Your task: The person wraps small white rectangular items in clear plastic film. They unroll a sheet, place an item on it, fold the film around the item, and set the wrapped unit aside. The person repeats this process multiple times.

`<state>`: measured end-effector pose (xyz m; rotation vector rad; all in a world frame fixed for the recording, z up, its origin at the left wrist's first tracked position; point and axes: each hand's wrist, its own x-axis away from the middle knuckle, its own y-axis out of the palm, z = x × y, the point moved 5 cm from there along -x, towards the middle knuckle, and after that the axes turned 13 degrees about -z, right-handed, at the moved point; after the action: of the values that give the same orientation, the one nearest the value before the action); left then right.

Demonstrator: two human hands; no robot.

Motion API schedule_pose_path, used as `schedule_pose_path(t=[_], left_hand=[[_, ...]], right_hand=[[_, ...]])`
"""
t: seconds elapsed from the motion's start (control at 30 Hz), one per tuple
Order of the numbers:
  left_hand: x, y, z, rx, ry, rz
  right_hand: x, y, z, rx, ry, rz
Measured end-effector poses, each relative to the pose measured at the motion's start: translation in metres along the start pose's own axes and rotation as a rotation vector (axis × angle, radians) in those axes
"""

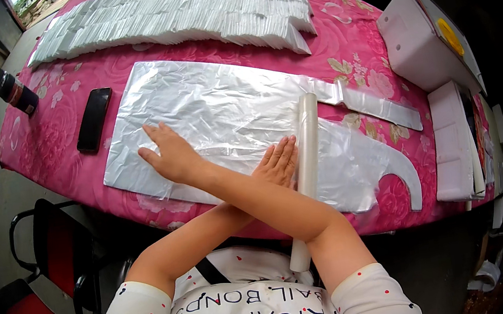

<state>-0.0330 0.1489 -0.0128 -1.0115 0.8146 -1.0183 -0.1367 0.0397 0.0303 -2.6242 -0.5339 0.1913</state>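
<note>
A large, shiny white plastic carrier bag (211,101) lies flat on the table, its two handles pointing right. Across it, near the handle end, rests a pale, glossy tube (306,143) whose lower end juts past the table edge. My forearms are crossed. My left hand (277,163) reaches to the right and lies flat, fingers stretched, on the plastic against the tube's left side. Over the bag's left part is my right hand (169,156), fingers spread and holding nothing; whether it touches the plastic I cannot tell.
A long row of folded white plastic packets (180,14) runs along the table's far side. A black phone (94,120) and a dark bottle (15,91) are at left. White foam boxes (418,37), one with a yellow ring (450,37), stand at right. Red-black chairs (62,248) are lower left.
</note>
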Motion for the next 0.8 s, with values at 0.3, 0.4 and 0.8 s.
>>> schedule_pose_path(t=[0.3,0.4,0.8], left_hand=[[0.143,-0.084,-0.070,0.026,-0.085,-0.062],[0.165,-0.087,-0.102,0.026,-0.217,-0.095],[0.141,-0.116,-0.107,-0.047,-0.132,-0.019]], right_hand=[[0.197,-0.129,0.004,0.596,-0.062,0.262],[0.240,-0.126,0.020,0.651,-0.011,0.157],[0.226,-0.097,0.030,0.702,0.050,-0.030]])
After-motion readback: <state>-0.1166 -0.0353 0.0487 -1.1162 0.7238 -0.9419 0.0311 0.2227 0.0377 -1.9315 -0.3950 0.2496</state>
